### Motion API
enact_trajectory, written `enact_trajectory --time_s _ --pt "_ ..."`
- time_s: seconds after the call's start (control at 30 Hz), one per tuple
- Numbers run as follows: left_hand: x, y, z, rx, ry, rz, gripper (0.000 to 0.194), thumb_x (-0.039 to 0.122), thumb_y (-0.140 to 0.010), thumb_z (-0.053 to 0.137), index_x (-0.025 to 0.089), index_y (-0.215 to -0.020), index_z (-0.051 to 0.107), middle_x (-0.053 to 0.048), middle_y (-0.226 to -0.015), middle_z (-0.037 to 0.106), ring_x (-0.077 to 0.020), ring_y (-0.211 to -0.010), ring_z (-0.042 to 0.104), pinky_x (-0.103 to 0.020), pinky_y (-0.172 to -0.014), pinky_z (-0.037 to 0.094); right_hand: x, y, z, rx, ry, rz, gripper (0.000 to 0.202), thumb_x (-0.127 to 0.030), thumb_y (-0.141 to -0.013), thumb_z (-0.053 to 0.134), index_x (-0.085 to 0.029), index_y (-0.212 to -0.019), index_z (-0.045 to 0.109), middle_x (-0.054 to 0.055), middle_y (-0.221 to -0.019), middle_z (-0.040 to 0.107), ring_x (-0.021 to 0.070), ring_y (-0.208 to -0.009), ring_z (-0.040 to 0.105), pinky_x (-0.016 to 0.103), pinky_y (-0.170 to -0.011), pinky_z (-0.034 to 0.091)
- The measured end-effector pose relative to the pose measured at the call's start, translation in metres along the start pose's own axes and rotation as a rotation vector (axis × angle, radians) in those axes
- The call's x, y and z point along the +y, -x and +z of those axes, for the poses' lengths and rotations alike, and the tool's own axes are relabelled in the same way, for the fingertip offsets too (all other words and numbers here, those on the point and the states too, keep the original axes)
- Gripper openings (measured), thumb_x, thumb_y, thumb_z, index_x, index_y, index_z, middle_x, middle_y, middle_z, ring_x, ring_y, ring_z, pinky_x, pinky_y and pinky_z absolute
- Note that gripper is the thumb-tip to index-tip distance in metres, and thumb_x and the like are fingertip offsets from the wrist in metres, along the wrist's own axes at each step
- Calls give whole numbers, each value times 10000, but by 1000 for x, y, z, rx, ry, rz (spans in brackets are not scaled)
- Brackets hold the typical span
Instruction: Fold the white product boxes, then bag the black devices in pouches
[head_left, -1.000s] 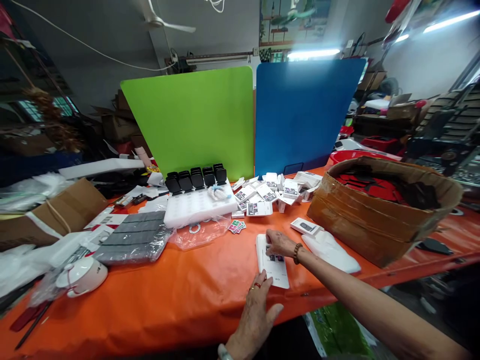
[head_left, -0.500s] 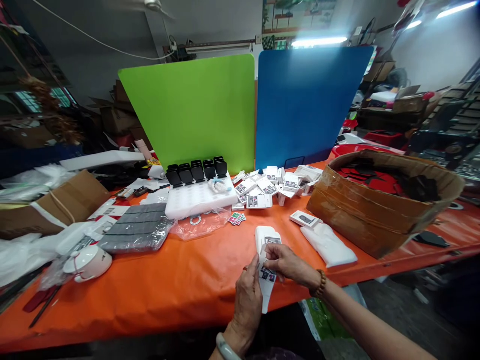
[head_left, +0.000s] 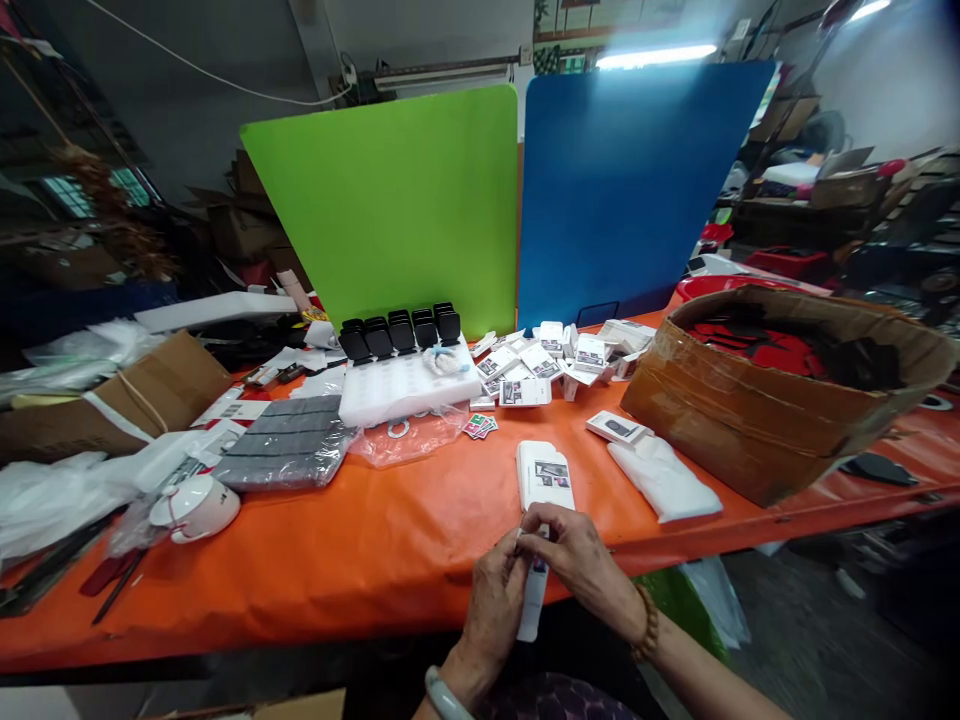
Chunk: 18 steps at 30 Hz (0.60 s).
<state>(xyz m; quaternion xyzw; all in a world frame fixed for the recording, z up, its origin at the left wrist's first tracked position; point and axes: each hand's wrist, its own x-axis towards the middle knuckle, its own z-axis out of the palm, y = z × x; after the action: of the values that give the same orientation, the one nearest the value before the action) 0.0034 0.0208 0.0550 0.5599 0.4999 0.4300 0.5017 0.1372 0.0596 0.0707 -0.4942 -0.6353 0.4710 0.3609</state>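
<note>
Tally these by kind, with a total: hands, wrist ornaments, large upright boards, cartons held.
Hands: 2 (left hand, right hand)
Wrist ornaments: 2 (pale bangle, bead bracelet)
Large upright boards: 2 (green board, blue board)
Cartons held: 1 (white carton)
Total: 7

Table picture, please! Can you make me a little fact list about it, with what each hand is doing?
Left hand: grips a small white carton low at the table's front edge
Right hand: its fingers pinch the carton's upper end
Just beyond the hands: a stack of flat white cartons
Table cover: orange
Standing panels: green on the left, blue on the right
Right side: big brown cardboard box with red and black pieces inside
Left side: white foam block bearing upright black pieces
</note>
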Motion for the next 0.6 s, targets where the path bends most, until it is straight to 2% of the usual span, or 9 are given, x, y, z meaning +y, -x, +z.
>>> enact_trajectory --time_s 0.03,0.07,0.13,0.17,0.3,0.43,0.5,0.53,0.6 --pt "-2 -2 -1 35 50 -21 322 356 -882 515 181 -1099 675 -64 -919 732 -211 -814 654 -281 -724 503 2 4 0 88 50 -59 72 -260 -750 618 -201 -790 614 18 -780 601 142 -644 527 257 -603 445" --pt "-4 -4 -1 79 113 -46 328 381 -867 539 165 -1069 682 -64 -892 732 -209 -791 655 -277 -703 503 5 7 1 174 72 -82 164 -279 -750 632 -210 -899 618 38 -886 608 154 -678 538 274 -638 458" --pt "-10 -7 -1 162 276 -111 358 427 -827 590 137 -1015 682 -65 -834 730 -205 -743 658 -279 -670 508 15 15 3 282 44 -28 361 -327 -719 681 -215 -1043 567 57 -985 594 157 -678 539 292 -643 467" --pt "-12 -9 0 200 363 -145 372 444 -801 620 127 -986 679 -64 -803 728 -204 -718 660 -280 -652 510 21 19 4 266 -6 30 392 -354 -698 703 -209 -1031 555 50 -951 600 155 -661 538 291 -626 466" --pt "-16 -10 9 295 570 -248 376 453 -697 727 122 -865 669 -56 -737 722 -190 -644 663 -272 -605 513 42 29 11 -27 -364 225 344 -450 -660 724 -199 -760 512 -24 -659 579 141 -588 539 263 -564 449" --pt "-16 -5 13 329 575 -249 380 421 -669 757 128 -897 670 -51 -764 727 -195 -674 677 -288 -647 535 53 37 13 -55 -490 248 360 -449 -659 739 -195 -723 492 -32 -636 587 136 -579 554 257 -571 450" --pt "-20 -1 11 345 513 -210 442 387 -669 761 138 -1017 652 -62 -855 735 -204 -735 684 -295 -689 545 58 43 13 -34 -436 227 327 -436 -688 723 -196 -775 519 -30 -634 593 143 -585 564 260 -578 462" --pt "-22 2 10 350 475 -193 487 369 -673 759 144 -1085 627 -74 -918 733 -207 -771 686 -297 -713 547 60 47 13 -8 -387 203 326 -426 -704 713 -197 -860 543 -23 -662 608 148 -594 571 267 -589 474" --pt "-28 9 8 341 403 -171 580 335 -699 740 160 -1217 544 -100 -1032 714 -217 -837 688 -305 -749 549 66 56 14 56 -272 131 467 -402 -742 686 -207 -1130 515 15 -819 655 155 -628 586 288 -628 501"
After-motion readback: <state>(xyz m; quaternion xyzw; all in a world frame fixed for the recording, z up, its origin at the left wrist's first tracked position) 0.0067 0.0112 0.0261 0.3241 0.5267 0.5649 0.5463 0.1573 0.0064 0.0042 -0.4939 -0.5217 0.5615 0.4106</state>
